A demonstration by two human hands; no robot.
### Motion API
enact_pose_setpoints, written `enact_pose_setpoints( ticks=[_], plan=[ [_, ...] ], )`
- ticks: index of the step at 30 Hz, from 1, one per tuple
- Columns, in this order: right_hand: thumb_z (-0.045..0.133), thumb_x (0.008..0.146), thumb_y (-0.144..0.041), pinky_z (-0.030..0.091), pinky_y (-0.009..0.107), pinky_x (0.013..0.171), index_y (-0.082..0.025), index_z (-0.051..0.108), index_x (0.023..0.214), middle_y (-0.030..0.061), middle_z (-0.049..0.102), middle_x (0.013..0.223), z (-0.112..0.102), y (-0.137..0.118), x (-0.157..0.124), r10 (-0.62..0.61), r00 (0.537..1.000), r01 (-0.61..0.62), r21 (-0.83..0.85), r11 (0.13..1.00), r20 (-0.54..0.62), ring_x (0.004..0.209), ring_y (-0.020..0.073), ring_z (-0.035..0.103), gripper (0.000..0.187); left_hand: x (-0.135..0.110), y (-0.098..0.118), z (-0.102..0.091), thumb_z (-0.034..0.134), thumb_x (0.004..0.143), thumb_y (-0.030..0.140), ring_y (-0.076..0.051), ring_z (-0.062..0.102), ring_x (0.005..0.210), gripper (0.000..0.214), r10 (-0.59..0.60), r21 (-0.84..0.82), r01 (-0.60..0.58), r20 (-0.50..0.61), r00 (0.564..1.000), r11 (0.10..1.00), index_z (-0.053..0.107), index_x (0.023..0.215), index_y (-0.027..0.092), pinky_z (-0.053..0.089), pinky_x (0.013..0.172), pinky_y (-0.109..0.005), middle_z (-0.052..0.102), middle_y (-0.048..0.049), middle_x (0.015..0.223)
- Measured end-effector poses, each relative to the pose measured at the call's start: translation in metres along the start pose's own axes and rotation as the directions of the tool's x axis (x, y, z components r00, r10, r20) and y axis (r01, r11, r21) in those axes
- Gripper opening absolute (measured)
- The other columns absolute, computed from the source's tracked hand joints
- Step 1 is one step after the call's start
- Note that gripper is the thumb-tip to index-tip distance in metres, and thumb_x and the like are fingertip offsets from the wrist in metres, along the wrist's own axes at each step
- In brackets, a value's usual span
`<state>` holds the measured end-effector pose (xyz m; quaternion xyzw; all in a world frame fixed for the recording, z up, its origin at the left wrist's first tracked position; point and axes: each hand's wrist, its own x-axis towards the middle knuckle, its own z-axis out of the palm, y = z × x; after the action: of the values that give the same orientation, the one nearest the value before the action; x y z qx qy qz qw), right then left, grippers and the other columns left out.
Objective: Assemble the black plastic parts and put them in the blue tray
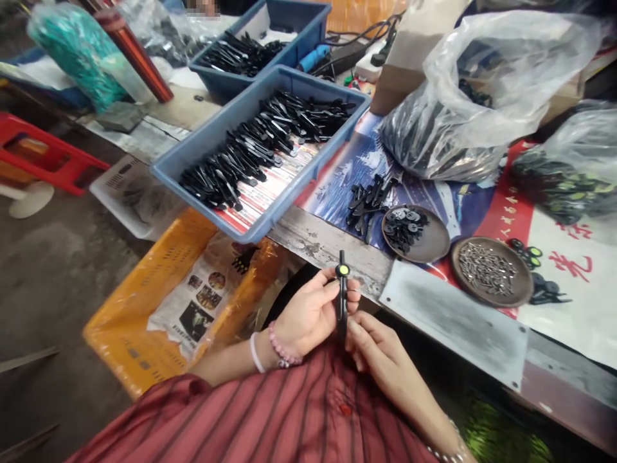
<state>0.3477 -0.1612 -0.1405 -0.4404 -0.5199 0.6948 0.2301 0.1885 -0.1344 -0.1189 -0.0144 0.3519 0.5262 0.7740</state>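
Observation:
A slim black plastic drawing compass (342,292) with a round yellow-green disc near its top is held upright in front of my body. My left hand (313,305) is closed around its upper and middle part, thumb on one side and fingertips behind. The fingers of my right hand (373,344) pinch its lower end, which they partly hide. On the table edge beyond lie a loose heap of black legs (369,202), a brown dish (436,238) of black round parts, and another brown dish (520,289) of small metal pins or screws.
A blue tray (263,222) of black pieces overhangs the table's edge, with another blue tray (212,83) behind it. An orange crate (116,334) stands below left. Clear plastic bags (434,148) of black parts sit at the right back. A grey metal plate (453,328) lies along the edge.

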Motion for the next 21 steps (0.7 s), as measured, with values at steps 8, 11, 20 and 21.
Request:
enact_pose_setpoints(
  ticks=[8, 11, 20, 21],
  plan=[
    [0.053, 0.097, -0.056, 0.028, 0.020, 0.044, -0.019, 0.046, 0.073, -0.0052, 0.043, 0.059, 0.013, -0.005, 0.013, 0.057, 0.995, -0.056, -0.020, 0.998, 0.079, 0.046, 0.0072, 0.035, 0.045, -0.019, 0.002, -0.025, 0.062, 0.089, 0.013, -0.019, 0.069, 0.104, 0.036, 0.239, 0.270, -0.232, 0.006, 0.971, 0.935, 0.054, 0.123, 0.022, 0.054, 0.096, -0.036, 0.067, -0.0071, 0.113],
    [0.053, 0.096, -0.057, 0.032, 0.020, 0.046, -0.020, 0.043, 0.068, -0.0040, 0.043, 0.059, 0.005, -0.010, 0.014, 0.076, 0.986, -0.052, -0.164, 0.985, 0.146, 0.050, 0.0090, 0.037, 0.048, -0.029, 0.018, -0.047, 0.062, 0.090, 0.015, -0.027, 0.049, 0.137, 0.062, 0.582, 0.720, -0.530, 0.216, 0.784, 0.448, 0.039, 0.146, 0.029, 0.039, 0.116, -0.048, 0.047, -0.0115, 0.150],
    [0.060, 0.082, -0.065, 0.054, 0.033, 0.099, -0.020, 0.074, 0.114, 0.0102, 0.071, 0.124, 0.012, -0.017, 0.044, 0.247, 0.960, -0.119, -0.610, 0.784, 0.129, 0.114, 0.0306, 0.066, 0.057, -0.052, 0.058, -0.112, 0.052, 0.098, 0.028, -0.023, 0.071, 0.089, 0.029, 0.037, 0.660, -0.594, 0.683, 0.730, -0.459, 0.070, 0.118, 0.016, 0.057, 0.083, -0.030, 0.075, -0.0121, 0.099],
    [0.058, 0.083, -0.066, 0.055, 0.032, 0.097, -0.019, 0.074, 0.114, 0.0105, 0.072, 0.123, 0.018, -0.022, 0.052, 0.237, 0.960, -0.095, -0.624, 0.776, 0.148, 0.113, 0.0302, 0.067, 0.058, -0.053, 0.064, -0.120, 0.056, 0.097, 0.029, -0.021, 0.071, 0.084, 0.028, 0.057, 0.750, -0.564, 0.617, 0.785, -0.346, 0.072, 0.116, 0.018, 0.056, 0.078, -0.027, 0.075, -0.0111, 0.097]
  ],
)
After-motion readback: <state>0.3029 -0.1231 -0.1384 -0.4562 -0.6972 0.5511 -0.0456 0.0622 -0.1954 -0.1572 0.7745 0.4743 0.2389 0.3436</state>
